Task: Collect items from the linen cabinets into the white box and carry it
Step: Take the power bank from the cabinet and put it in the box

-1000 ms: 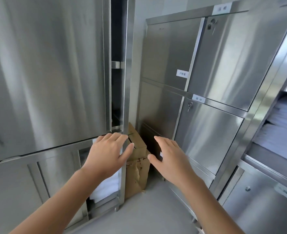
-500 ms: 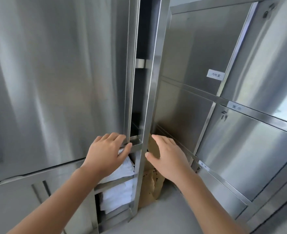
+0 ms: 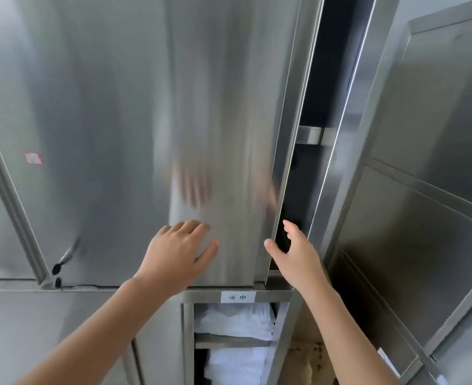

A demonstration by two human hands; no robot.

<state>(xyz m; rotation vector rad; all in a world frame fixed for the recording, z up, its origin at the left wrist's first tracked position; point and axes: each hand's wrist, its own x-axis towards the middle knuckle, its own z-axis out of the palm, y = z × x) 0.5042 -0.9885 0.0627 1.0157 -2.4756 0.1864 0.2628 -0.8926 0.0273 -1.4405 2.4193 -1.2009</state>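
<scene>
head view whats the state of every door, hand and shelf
upper cabinet door, ajar, dark gap at its right edge
left hand, flat on the door face
right hand, open, fingers at the door edge
lower compartment, open, folded white linens on two shelves
neighbouring cabinet door, shut

1. The left hand (image 3: 179, 254) lies flat on the lower right part of the upper cabinet door (image 3: 118, 120).
2. The right hand (image 3: 296, 254) is just right of it, at the door's right edge, in front of the gap (image 3: 310, 176) beside the door.
3. A lock (image 3: 57, 269) sits at the door's lower left corner.
4. Below the door, a label (image 3: 238, 297) sits on the crossbar, above an open compartment.
5. Folded linens (image 3: 235, 319) lie on that compartment's upper shelf, with more linens (image 3: 235, 365) on the shelf beneath.
6. A cardboard box (image 3: 310, 362) stands between that compartment and the neighbouring cabinet (image 3: 424, 204) on the right.
</scene>
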